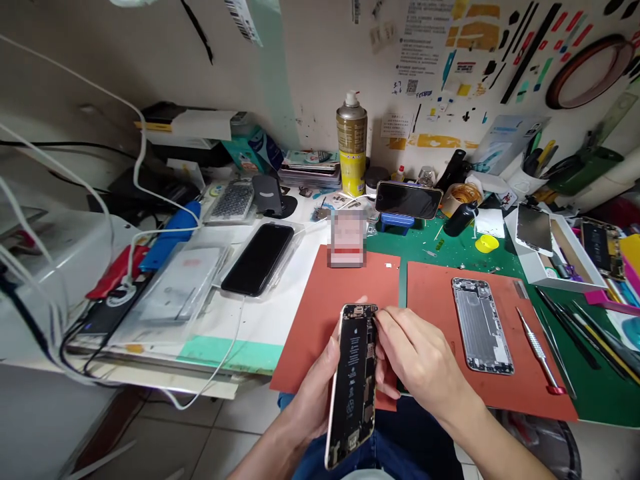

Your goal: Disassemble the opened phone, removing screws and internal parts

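Observation:
An opened smartphone (354, 380), its black battery and circuit parts exposed, is held upright and slightly tilted over the front edge of the bench. My left hand (320, 380) is closed around its left side, with fingers behind it. At the phone's top right corner, my right hand (415, 347) pinches with its fingertips; whether a small part sits between them is hidden. To the right, a bare phone housing (483, 325) lies on a red-brown mat (430, 293). Beside that housing is a screwdriver (537, 343) with a red end.
Several tweezers (565, 327) lie at the right, near a white box (560, 260). A phone on a blue stand (407, 200) and a spray can (352, 143) stand at the back. A black-screened phone (259, 259) lies left, among white cables (235, 347).

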Tool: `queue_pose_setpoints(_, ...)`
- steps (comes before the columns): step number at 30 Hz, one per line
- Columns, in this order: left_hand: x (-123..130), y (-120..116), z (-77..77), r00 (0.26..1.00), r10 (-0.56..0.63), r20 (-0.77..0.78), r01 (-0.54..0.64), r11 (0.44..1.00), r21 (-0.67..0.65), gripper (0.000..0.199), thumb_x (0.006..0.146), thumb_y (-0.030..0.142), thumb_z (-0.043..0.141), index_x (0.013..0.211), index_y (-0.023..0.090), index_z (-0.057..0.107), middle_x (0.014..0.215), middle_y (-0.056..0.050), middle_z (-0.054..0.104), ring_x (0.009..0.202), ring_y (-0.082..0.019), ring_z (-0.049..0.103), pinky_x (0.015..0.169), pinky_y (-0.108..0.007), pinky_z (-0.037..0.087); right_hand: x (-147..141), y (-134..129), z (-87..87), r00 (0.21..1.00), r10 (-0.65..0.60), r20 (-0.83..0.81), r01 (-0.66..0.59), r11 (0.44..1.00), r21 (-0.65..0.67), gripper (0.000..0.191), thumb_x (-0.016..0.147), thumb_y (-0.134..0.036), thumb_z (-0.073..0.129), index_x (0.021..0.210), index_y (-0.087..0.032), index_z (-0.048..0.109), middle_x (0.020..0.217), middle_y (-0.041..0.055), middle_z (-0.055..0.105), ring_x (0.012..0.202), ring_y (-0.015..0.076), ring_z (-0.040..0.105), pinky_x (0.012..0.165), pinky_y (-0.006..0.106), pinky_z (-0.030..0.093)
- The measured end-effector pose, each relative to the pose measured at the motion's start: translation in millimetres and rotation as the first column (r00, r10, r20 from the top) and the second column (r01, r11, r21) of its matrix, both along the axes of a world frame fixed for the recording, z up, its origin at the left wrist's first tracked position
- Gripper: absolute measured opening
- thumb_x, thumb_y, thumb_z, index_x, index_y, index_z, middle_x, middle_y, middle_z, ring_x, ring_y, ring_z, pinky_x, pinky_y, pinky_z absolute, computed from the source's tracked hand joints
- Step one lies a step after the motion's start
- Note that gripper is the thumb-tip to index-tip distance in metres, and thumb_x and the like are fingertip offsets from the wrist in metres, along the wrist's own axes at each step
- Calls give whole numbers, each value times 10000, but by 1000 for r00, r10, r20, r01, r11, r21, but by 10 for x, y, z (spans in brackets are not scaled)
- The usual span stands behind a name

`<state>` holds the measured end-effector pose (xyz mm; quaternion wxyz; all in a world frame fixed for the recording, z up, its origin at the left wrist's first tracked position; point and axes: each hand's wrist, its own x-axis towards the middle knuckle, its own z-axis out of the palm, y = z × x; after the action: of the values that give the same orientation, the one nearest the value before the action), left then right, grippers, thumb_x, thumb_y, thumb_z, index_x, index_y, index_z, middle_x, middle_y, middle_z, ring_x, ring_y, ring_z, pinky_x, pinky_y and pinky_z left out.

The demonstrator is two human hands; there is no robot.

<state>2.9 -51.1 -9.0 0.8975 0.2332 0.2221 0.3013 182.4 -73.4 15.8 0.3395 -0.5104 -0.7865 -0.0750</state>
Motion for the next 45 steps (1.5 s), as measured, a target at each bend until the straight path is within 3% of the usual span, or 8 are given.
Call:
queue_pose_setpoints(6, 11, -2, -37, 1000, -8, 6, 8, 997, 82, 863, 977, 699, 537, 1677, 337, 187, 895, -64, 726, 836, -289, 763, 803, -452, 596, 14, 17, -32, 999, 13, 51, -13, 1000, 14, 283, 917, 25, 513, 1159, 26, 659, 1011, 224, 735, 771, 231, 653, 620, 345, 575)
queue_pose_setpoints(14, 22, -33, -115, 1000, 25, 2, -25, 994, 102, 795, 1031, 627, 490, 1683, 346, 131, 908, -67, 728, 813, -254, 760, 789, -422, 602, 26, 30, -58, 995, 7, 98, -10, 999, 36, 272, 936, 34, 555, 1188, 52, 657, 1030, 234, 734, 846, 256, 677, 691, 356, 600)
queue_pose_setpoints(22, 30, -22, -44, 1000, -1, -30, 4, 995, 97, 837, 1019, 611, 535, 1690, 348, 110, 942, -66, 725, 833, -243, 746, 830, -421, 597, 39, 20, -93, 992, -6, 129, -2, 998, 60, 331, 929, 57, 529, 1243, 20, 630, 1028, 221, 739, 884, 269, 707, 722, 378, 632)
queue_pose_setpoints(29, 28, -17, -58, 999, -2, -47, 6, 996, 91, 772, 998, 603, 587, 1661, 374, 265, 1195, -99, 707, 926, -226, 717, 928, -433, 579, 34, 36, -104, 992, -10, 128, 0, 997, 79, 309, 948, 60, 524, 1242, 8, 604, 998, 218, 753, 866, 265, 726, 678, 359, 633)
queue_pose_setpoints(36, 19, -27, -60, 996, 36, -85, -29, 996, 86, 728, 992, 586, 612, 1635, 368, 348, 1269, -99, 687, 965, -217, 704, 952, -422, 572, 22, 54, -116, 994, -8, 108, -3, 995, 98, 338, 949, 52, 520, 1275, -11, 589, 958, 193, 757, 865, 260, 736, 674, 354, 640)
queue_pose_setpoints(41, 36, -22, -15, 993, 64, -101, -58, 996, 68, 734, 979, 592, 634, 1625, 364, 372, 1195, -89, 720, 910, -210, 722, 898, -376, 577, 22, 57, -139, 996, -13, 89, 4, 994, 106, 443, 923, 57, 492, 1353, -24, 565, 981, 187, 760, 846, 260, 736, 652, 353, 635)
queue_pose_setpoints(45, 50, -13, 4, 996, 45, -81, -41, 998, 50, 782, 993, 639, 573, 1658, 338, 290, 972, -76, 755, 833, -237, 744, 805, -381, 589, 37, 51, -208, 999, 9, 34, -11, 998, 62, 433, 912, 26, 509, 1339, -13, 574, 1018, 209, 748, 873, 276, 733, 677, 377, 639)
